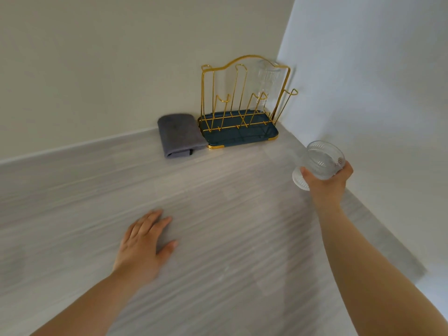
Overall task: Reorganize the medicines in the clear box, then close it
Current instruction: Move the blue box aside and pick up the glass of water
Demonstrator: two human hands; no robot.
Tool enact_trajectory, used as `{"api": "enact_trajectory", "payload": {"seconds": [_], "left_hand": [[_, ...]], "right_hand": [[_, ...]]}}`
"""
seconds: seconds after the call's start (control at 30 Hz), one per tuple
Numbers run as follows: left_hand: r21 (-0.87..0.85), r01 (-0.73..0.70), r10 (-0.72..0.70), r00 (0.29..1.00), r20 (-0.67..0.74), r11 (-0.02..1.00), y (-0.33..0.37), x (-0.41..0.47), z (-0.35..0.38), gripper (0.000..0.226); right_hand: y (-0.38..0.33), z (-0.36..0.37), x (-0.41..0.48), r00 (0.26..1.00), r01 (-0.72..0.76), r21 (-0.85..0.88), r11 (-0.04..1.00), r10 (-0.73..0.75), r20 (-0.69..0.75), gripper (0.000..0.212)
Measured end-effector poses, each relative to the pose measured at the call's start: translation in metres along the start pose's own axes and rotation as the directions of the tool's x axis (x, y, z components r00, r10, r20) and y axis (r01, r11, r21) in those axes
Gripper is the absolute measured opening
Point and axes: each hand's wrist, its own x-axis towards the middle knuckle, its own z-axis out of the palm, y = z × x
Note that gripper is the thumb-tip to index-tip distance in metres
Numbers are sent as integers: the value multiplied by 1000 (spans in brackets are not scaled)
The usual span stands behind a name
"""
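**Ana:** Wrapped round a ribbed clear glass [321, 161] is the right hand [327, 181], thumb on the near-left side, fingers curled behind, and the glass tips so its open mouth faces the camera.

**Ben:** Is it up in the air?

**Ana:** It hangs over the right edge of the pale wood-grain countertop [218, 214]. Just under the thumb sits a white ribbed disc [298, 181]; whether it touches the glass or lies on the counter, I cannot tell.

**Ben:** And the left hand [145, 248]?

**Ana:** Flat, palm down on the counter in the near middle, fingers spread a little and pointing far-right, with nothing in its grasp.

**Ben:** What's in the far corner?

**Ana:** A gold wire glass rack [244, 93] standing on a dark blue tray [242, 137] with gold trim, tucked where the two walls meet. A second ribbed glass [266, 81] sits upside down on a prong at the rack's right side.

**Ben:** Left of the tray?

**Ana:** A folded grey cloth [180, 134], right beside the tray, against the back wall.

**Ben:** And the clear medicine box?

**Ana:** Nowhere in this view, nor any medicines.
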Motion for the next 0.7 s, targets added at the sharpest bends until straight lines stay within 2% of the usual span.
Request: {"api": "enact_trajectory", "payload": {"seconds": [0.07,0.17,0.27,0.4,0.5,0.6,0.7], "left_hand": [[-180,55,-61,998,-30,982,3,4,-3,37],[-447,131,-167,985,-41,885,17,1,-11,22],[-607,90,-113,994,0,790,33,-10,-22,26],[-698,-63,37,998,-52,713,50,-33,-44,43],[-719,-91,95,995,-35,689,47,-50,-64,57],[-709,-109,115,993,-39,697,26,-75,-85,75],[-679,-135,109,991,-81,721,-3,-107,-104,74]], "right_hand": [[-11,-3,-9,997,42,-29,999,-40,65,84],[-30,-6,-31,981,102,-36,994,-95,171,83],[-51,-6,-65,946,161,-8,987,-152,287,80],[-79,-4,-124,878,208,19,978,-195,438,75],[-97,0,-170,798,218,82,973,-226,558,74],[-110,6,-215,680,190,166,968,-252,689,69],[-121,16,-261,539,184,206,961,-274,797,71]]}}
